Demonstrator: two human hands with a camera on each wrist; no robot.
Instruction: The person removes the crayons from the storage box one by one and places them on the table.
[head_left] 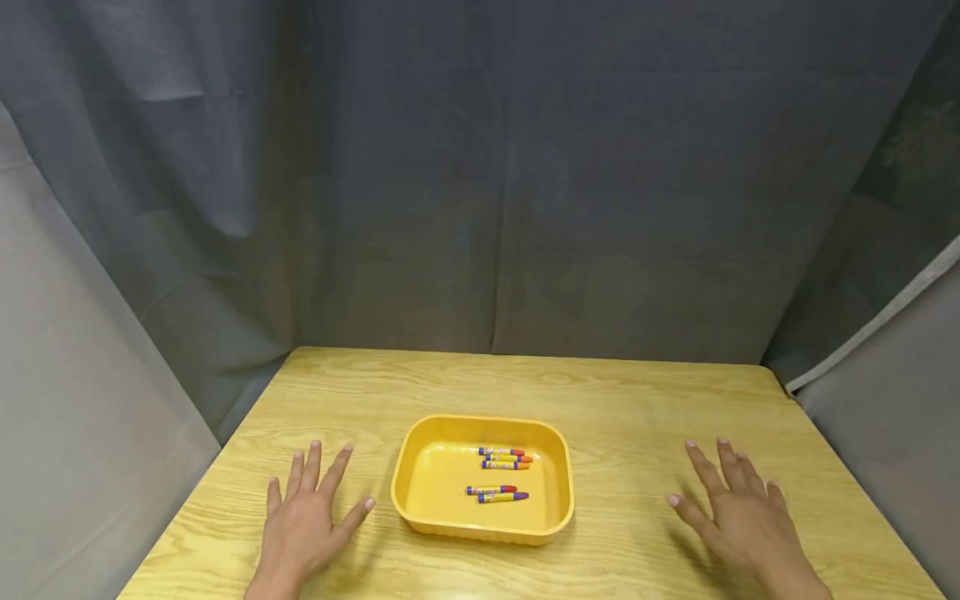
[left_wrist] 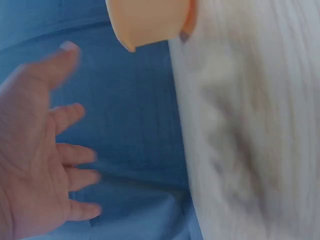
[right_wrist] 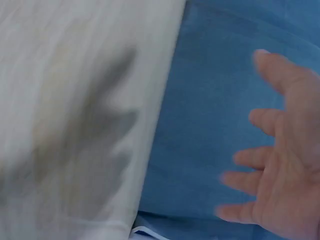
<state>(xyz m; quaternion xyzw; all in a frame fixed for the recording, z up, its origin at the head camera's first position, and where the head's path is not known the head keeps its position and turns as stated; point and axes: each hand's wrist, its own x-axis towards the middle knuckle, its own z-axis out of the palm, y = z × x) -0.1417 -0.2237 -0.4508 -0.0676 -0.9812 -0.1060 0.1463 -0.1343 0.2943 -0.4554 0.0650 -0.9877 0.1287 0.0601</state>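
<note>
A yellow plastic tray sits near the front middle of the table. Inside it lie several crayons in two groups: orange and red-tipped crayons toward the back, and a red crayon beside a purple crayon nearer the front. To the left of the tray my left hand hovers with fingers spread, holding nothing. Well to the right, my right hand is likewise spread and holds nothing. The left wrist view catches the tray's end above the left hand. Only the right hand appears in the right wrist view.
The wood-grain table has rounded far corners. Dark grey curtains hang right behind its far edge, and lighter grey cloth panels flank it on both sides. Hand shadows fall on the tabletop.
</note>
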